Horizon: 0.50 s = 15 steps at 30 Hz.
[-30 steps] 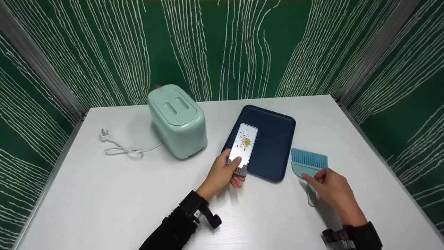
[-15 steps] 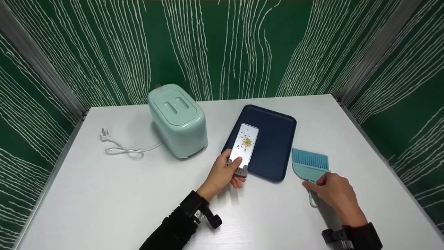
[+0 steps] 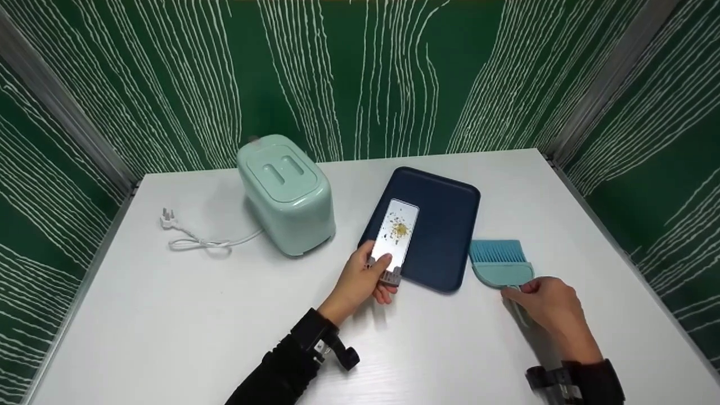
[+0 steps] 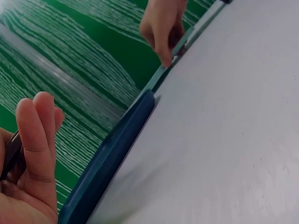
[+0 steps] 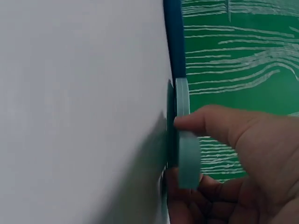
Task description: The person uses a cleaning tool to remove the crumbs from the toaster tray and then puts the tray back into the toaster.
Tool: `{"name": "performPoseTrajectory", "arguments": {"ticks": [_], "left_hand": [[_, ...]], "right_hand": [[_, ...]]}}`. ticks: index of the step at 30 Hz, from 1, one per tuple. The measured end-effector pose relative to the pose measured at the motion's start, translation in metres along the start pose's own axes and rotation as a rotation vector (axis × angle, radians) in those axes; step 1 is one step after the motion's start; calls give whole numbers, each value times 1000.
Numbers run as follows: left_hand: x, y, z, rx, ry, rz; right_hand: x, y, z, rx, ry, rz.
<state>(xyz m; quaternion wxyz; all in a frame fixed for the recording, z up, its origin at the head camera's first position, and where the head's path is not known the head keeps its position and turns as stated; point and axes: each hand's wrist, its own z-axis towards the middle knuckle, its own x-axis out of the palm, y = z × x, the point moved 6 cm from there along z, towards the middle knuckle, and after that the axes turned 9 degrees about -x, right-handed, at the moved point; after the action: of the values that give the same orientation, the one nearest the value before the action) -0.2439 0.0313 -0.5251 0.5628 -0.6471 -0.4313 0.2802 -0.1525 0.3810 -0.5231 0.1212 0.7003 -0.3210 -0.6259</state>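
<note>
My left hand (image 3: 360,277) grips the grey slotted end of a narrow white crumb tray (image 3: 387,247), thumb on top. Yellow and dark crumbs (image 3: 399,229) lie on its surface. The crumb tray is over the left part of a dark blue tray (image 3: 441,225). To the right, my right hand (image 3: 550,301) pinches a mint-green brush (image 3: 502,273) where its handle meets the head. Its blue bristles point away from me, close to the blue tray's right edge. In the right wrist view the thumb presses the brush handle (image 5: 189,161), with the other fingers curled beneath.
A mint-green toaster (image 3: 289,197) stands left of the blue tray. Its white cord and plug (image 3: 194,236) lie on the white table (image 3: 169,315). Green walls with white streaks (image 3: 349,79) enclose the table's back and sides.
My right hand has moved from the brush head down toward the handle and now pinches there. The brush has turned slightly and shifted left. The left hand and crumb tray have stayed put.
</note>
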Motion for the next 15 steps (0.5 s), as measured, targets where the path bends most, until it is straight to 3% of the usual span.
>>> {"name": "performPoseTrajectory", "arguments": {"ticks": [6, 11, 15], "left_hand": [[0, 1, 1, -7, -3, 12], [0, 1, 1, -4, -1, 9], [0, 1, 1, -9, -3, 3]], "right_hand": [[1, -21, 7, 100, 91, 252], [10, -29, 9, 97, 216, 539], [11, -29, 10, 54, 276, 627]]}}
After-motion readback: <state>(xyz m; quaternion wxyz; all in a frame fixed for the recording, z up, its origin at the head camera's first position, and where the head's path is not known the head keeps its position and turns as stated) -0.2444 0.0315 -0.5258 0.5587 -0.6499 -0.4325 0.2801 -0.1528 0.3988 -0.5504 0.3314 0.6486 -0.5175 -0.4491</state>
